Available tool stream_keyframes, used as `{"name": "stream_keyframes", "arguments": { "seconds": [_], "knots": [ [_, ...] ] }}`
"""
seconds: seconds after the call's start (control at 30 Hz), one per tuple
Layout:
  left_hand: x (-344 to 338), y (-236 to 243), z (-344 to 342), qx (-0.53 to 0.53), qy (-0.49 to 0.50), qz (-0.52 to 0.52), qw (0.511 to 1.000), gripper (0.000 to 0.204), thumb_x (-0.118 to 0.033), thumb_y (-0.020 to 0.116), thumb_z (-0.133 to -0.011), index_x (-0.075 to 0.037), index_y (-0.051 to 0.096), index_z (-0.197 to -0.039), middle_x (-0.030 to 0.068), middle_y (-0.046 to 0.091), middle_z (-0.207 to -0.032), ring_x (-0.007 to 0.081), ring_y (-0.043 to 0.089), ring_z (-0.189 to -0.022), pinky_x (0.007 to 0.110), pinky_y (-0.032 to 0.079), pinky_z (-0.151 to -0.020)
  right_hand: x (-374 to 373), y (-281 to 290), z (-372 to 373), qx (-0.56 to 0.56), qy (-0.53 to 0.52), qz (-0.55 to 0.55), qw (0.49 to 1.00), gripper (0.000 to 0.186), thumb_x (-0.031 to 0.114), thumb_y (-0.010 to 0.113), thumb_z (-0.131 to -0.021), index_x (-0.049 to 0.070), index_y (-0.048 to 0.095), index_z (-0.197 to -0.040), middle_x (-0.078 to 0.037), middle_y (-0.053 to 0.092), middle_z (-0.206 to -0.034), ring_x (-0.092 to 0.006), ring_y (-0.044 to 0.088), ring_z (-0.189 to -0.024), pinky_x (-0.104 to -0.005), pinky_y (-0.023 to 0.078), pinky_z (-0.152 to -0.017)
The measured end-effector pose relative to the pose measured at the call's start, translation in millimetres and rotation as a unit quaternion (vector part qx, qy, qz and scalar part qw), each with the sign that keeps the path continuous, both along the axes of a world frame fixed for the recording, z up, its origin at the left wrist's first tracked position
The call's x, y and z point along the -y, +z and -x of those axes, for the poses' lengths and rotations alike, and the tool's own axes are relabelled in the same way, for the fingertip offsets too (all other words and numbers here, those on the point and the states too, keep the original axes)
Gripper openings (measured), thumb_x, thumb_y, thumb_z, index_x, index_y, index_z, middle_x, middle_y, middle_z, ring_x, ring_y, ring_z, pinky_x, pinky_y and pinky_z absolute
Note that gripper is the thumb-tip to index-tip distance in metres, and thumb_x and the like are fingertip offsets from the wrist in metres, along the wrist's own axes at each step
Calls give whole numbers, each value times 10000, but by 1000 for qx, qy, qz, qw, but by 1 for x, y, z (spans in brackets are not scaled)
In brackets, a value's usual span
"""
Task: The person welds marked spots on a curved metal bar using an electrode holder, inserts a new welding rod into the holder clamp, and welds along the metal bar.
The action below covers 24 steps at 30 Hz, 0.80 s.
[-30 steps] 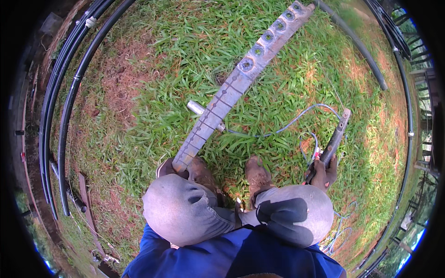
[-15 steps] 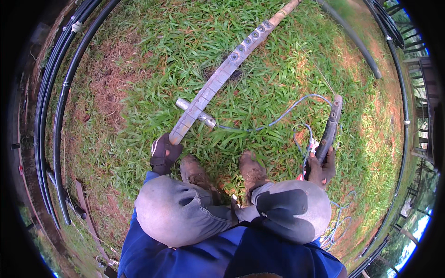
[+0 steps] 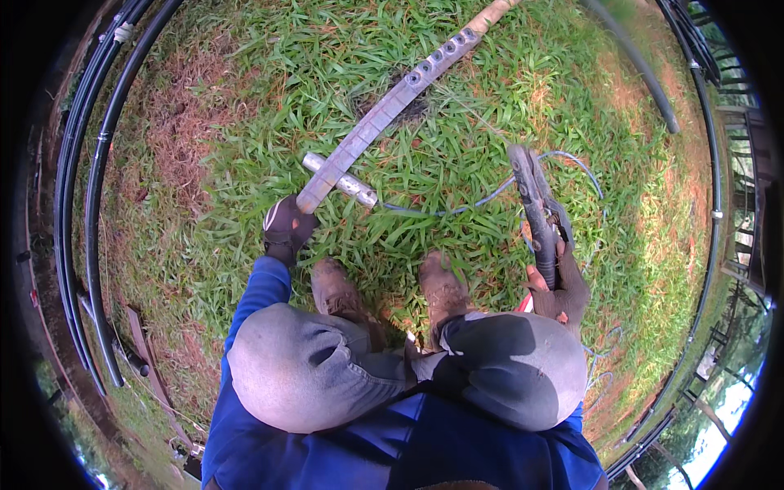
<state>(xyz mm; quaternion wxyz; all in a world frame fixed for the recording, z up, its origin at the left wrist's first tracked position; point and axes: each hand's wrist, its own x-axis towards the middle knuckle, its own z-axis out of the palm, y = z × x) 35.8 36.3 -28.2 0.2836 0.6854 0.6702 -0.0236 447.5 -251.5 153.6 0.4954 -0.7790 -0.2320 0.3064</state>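
Outdoors, on uneven green grass (image 3: 367, 139) broken by dry brown patches, a person's gloved left hand (image 3: 288, 226) closes around the near end of a long metal bar (image 3: 351, 147). The bar, greyish and flat-faced, carries dark crosswise lines and a row of dark-rimmed round holes, slanting toward the top of the view. Beneath it, crosswise, lies a short silvery pipe (image 3: 357, 190), smooth and round. The right hand (image 3: 563, 290) grips a dark, tong-like tool (image 3: 535, 200), well apart from the bar. Between them, a thin blue cable (image 3: 441, 213) curves over the grass. Dusty brown boots (image 3: 332, 290) stand below the bar; bent knees in grey trousers (image 3: 286, 367) partly block the lower view. Black tubes (image 3: 98, 163) arc along the left, near a rusty strip (image 3: 145, 347).
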Motion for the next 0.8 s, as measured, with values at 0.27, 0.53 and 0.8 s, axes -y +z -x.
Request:
{"name": "stream_keyframes", "arguments": {
  "seconds": [0.27,0.53,0.8],
  "knots": [
    [-9,-20,3,-33,-38,-28,998,319,-260,820,-847,-61,846,-1094,238,837,-1036,478,808,-1000,544,651,-898,-24,-1,3,20,33,43,998,469,4,691,-1152,30,655,-1619,-41,752,-1163,-78,689,-809,-257,599,-741],
    [-9,-27,4,-40,-29,-28,998,305,-258,770,-900,-62,843,-1122,241,844,-1084,483,812,-1033,552,653,-924,-31,5,9,131,78,67,986,590,-30,743,-1041,33,654,-1621,-60,763,-1192,-107,728,-939,-286,641,-801],
    [-15,-32,7,-33,-43,-4,999,304,-254,755,-905,-60,842,-1122,241,844,-1089,482,813,-1043,554,653,-930,-32,1,8,108,76,96,987,633,-23,715,-1052,85,627,-1669,-86,773,-1235,-128,764,-986,-338,697,-816]
  ]
}}
